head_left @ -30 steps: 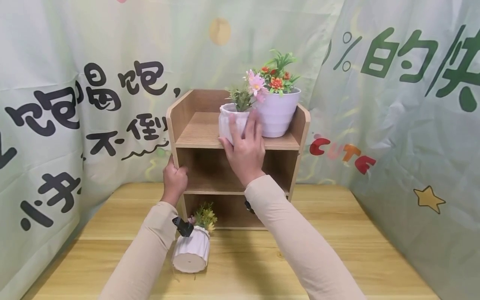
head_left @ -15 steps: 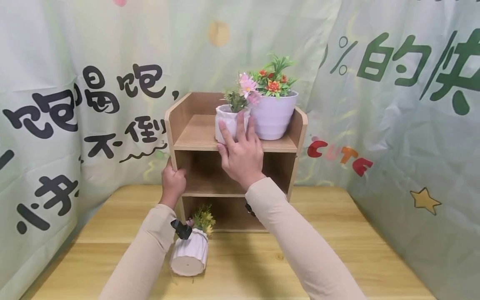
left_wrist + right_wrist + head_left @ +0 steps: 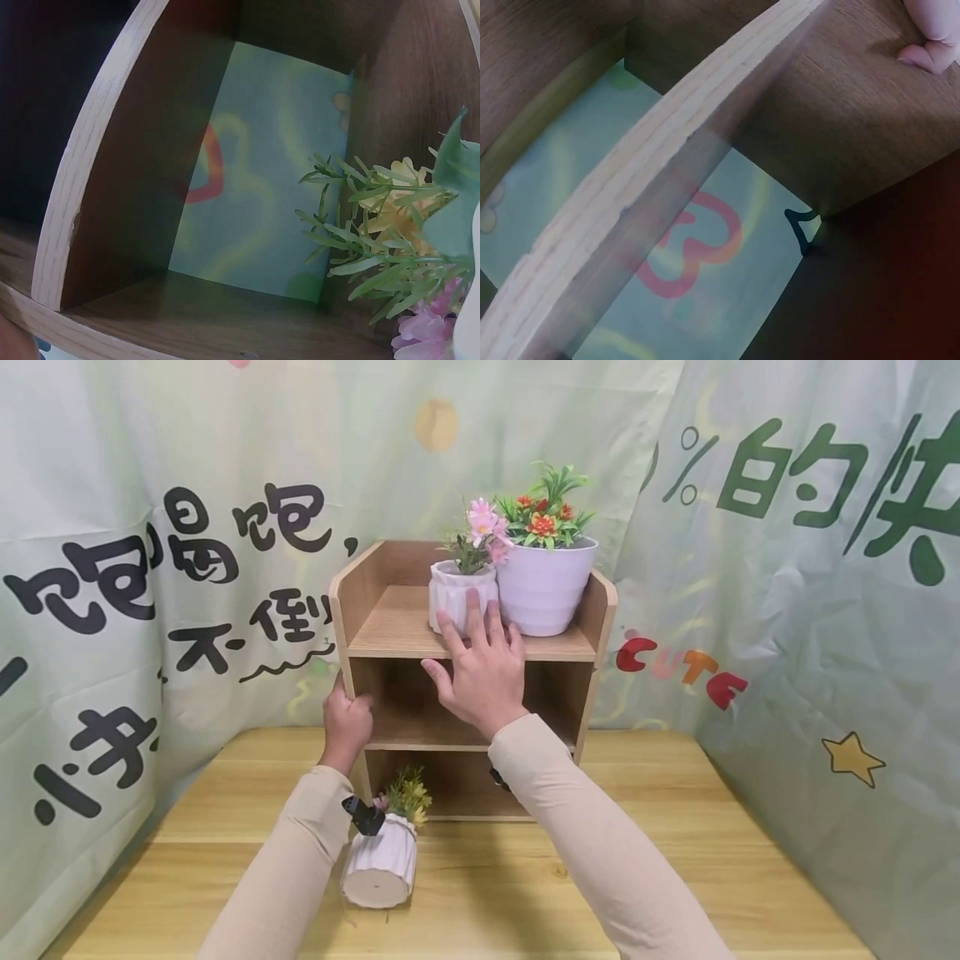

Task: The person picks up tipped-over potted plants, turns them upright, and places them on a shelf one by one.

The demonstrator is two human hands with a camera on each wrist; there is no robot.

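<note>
A wooden shelf unit (image 3: 390, 631) stands on the table. On its top board a small white pot (image 3: 450, 593) with a pink flower stands upright against a larger pale pot (image 3: 546, 585) with orange flowers. My right hand (image 3: 465, 639) is spread in front of the small pot with straight fingers, whose tips lie against its lower front. One fingertip (image 3: 930, 37) shows by the board in the right wrist view. My left hand (image 3: 347, 722) grips the shelf's left side panel. The left wrist view looks into a compartment (image 3: 247, 180).
A white ribbed pot (image 3: 381, 864) lies tipped on the wooden table (image 3: 675, 860) before the shelf's lower left corner, its green and yellow plant (image 3: 382, 225) pointing into the bottom compartment. Printed cloth hangs behind and on both sides.
My right hand has let go of the small white pot and slid down its front, fingers straightening. The pot now stands on the top board. The left hand has not moved.
</note>
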